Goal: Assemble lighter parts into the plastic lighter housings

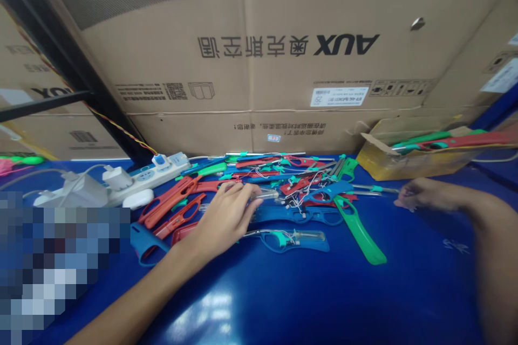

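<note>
My left hand (230, 213) is closed around a clear lighter fuel tank (269, 194) over a pile of lighter parts. Below that hand, a blue lighter half-shell (279, 243) lies on the table with a clear tank (309, 235), white wires and a teal trigger in it. A longer blue shell (299, 214) lies behind it, and a green shell (364, 234) slants to the right. My right hand (431, 195), slightly blurred, has its fingertips pinched near the end of a thin metal tube (370, 188); what they hold is unclear.
A taped carton (416, 164) with red and green lighters stands at the back right. Red shells (170, 202), a white power strip (151, 175) and chargers (81, 191) are on the left. Printed cardboard (259, 86) walls the back. A small clear scrap (455, 246) lies on the blue table (343, 302).
</note>
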`<state>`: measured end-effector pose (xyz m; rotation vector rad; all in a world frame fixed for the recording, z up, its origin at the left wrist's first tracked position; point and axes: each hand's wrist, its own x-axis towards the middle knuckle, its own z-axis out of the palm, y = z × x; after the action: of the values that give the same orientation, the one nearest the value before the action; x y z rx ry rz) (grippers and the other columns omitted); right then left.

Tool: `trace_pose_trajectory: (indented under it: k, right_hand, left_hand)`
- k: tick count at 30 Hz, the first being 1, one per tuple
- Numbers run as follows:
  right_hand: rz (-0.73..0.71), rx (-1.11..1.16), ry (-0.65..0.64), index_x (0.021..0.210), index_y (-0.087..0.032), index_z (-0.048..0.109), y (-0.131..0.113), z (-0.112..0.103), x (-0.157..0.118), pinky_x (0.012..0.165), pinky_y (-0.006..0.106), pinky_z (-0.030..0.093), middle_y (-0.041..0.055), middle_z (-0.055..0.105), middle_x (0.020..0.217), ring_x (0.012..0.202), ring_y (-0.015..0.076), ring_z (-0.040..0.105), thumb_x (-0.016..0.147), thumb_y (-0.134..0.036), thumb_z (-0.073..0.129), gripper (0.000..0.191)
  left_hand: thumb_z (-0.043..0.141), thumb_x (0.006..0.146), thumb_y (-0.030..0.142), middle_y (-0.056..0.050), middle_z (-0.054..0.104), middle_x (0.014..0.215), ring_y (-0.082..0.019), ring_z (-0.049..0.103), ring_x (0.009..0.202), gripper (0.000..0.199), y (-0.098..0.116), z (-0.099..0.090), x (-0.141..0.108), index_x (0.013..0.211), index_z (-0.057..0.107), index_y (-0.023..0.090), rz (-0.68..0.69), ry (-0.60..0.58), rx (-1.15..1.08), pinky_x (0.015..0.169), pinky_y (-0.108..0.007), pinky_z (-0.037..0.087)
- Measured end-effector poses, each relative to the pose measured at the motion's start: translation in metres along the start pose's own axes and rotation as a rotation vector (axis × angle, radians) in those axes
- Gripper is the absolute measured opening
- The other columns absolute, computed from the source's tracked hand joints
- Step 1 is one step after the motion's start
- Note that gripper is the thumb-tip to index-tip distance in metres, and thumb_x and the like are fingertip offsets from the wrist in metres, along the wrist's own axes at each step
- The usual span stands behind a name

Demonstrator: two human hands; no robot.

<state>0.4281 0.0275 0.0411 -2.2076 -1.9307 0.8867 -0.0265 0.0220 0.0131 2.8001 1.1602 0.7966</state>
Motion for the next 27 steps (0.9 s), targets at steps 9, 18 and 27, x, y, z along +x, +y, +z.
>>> trace_pose_trajectory:
  k: [9,18,27]
  right_hand:
    - [-0.246,-0.168,0.277,0.079,-0.019,0.063,-0.044,0.009,0.012,0.072,0.034,0.047,0.0134,0.074,0.085,0.078,0.0263,0.066,0.083,-0.035,0.055,0.018]
    - [-0.678,-0.229,0.341,0.089,-0.022,0.059,-0.099,0.055,0.009,0.068,0.031,0.047,0.005,0.071,0.087,0.076,0.02,0.065,0.094,-0.036,0.047,0.019]
    - [-0.905,-0.173,0.303,0.107,-0.025,0.066,-0.119,0.08,0.007,0.084,0.034,0.051,0.0039,0.072,0.107,0.097,0.0198,0.067,0.101,-0.031,0.042,0.025]
  left_hand:
    - [0.038,0.106,0.023,-0.005,0.066,0.104,-0.021,0.061,0.094,0.02,0.002,0.002,-0.001,0.118,0.052,0.018,0.017,-0.027,-0.042,0.093,-0.041,0.04]
    - [0.039,0.106,0.022,-0.005,0.062,0.107,-0.02,0.053,0.096,0.033,0.003,0.002,-0.004,0.136,0.052,0.022,0.108,-0.041,-0.06,0.092,-0.038,0.039]
    - [0.044,0.106,0.028,-0.002,0.065,0.108,-0.018,0.056,0.102,0.021,0.003,0.004,-0.001,0.122,0.058,0.023,0.137,-0.078,-0.094,0.093,-0.035,0.035]
